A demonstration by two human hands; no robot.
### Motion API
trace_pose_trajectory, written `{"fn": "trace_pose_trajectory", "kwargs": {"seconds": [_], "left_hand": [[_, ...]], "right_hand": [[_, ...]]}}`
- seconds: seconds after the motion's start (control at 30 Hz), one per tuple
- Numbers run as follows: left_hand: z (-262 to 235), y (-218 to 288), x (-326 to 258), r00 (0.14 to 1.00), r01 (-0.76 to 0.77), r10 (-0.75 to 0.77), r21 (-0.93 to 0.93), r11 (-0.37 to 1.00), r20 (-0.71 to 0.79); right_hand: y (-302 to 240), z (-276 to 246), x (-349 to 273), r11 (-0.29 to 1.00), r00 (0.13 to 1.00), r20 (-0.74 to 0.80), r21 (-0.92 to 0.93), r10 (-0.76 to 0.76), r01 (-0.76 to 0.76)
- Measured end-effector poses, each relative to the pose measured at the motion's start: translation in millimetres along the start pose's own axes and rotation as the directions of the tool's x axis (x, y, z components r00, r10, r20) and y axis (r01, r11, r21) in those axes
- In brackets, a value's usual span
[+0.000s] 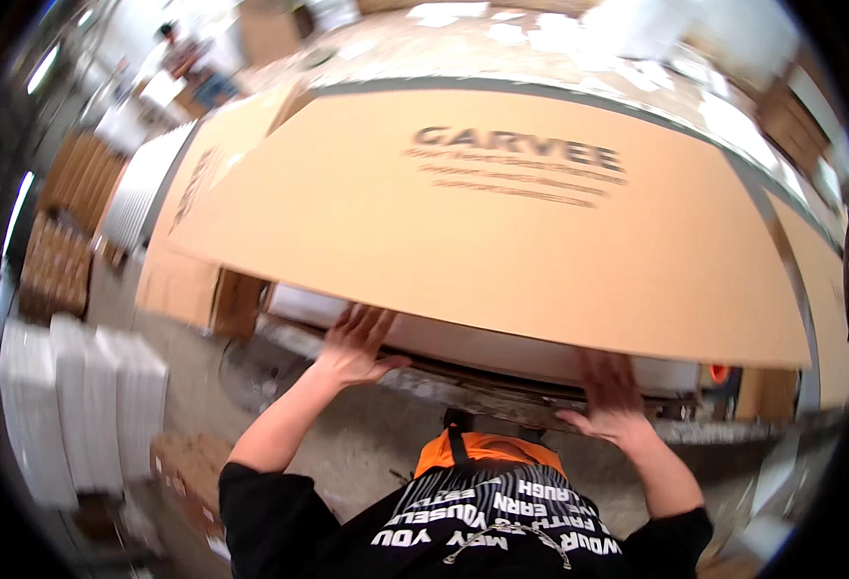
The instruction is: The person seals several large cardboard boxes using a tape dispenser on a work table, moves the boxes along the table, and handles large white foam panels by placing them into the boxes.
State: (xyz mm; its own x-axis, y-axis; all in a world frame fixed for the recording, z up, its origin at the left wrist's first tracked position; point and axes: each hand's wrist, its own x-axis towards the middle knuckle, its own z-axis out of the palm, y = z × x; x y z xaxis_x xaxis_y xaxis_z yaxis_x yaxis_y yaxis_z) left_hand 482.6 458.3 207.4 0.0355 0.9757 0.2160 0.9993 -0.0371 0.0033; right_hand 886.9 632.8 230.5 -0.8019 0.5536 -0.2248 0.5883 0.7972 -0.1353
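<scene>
A large brown cardboard flap (482, 251) with dark print spreads over the middle, its near edge raised above a white panel (463, 340) in the box. My left hand (357, 349) is at the front edge, left of the middle. Its fingers are spread and reach forward to the panel, and the tips come close to the flap's edge. My right hand (612, 398) lies further right in the same way, fingers stretched out with the tips in shadow under the flap. Neither hand grips anything that I can see.
Side flaps stick out at the left (176, 246) and right (815, 299). White foam slabs (82, 410) stand on the floor at left, near stacked cardboard (63, 236). Another person (193, 66) is at the far left. Papers (540, 34) litter the far surface.
</scene>
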Motion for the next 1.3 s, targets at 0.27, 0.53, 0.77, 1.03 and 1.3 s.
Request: {"fn": "trace_pose_trajectory", "kwargs": {"seconds": [0.27, 0.53, 0.77, 1.03, 1.3], "left_hand": [[25, -56, -23, 0.961, 0.276, -0.257, -0.289, 0.917, 0.100], [30, -54, -11, 0.952, 0.277, -0.246, -0.175, 0.945, 0.180], [56, -91, -13, 0.929, 0.346, -0.316, -0.147, 0.927, 0.192], [47, -60, -6, 0.951, 0.261, -0.246, -0.061, 0.963, 0.185], [45, -27, 19, 0.961, 0.208, -0.206, 0.009, 0.978, 0.185]], "right_hand": [[-28, 8, 53, 0.802, 0.862, -0.275, -0.555, -0.427, 0.220], [-84, 29, 77, 0.948, 0.964, -0.215, -0.306, -0.154, 0.083], [-90, 5, 103, 0.989, 0.992, -0.051, 0.090, -0.112, 0.116], [-49, 58, 54, 0.948, 0.732, -0.603, -0.203, -0.319, 0.246], [58, 51, -48, 0.968, 0.821, -0.571, -0.187, 0.029, -0.164]]}}
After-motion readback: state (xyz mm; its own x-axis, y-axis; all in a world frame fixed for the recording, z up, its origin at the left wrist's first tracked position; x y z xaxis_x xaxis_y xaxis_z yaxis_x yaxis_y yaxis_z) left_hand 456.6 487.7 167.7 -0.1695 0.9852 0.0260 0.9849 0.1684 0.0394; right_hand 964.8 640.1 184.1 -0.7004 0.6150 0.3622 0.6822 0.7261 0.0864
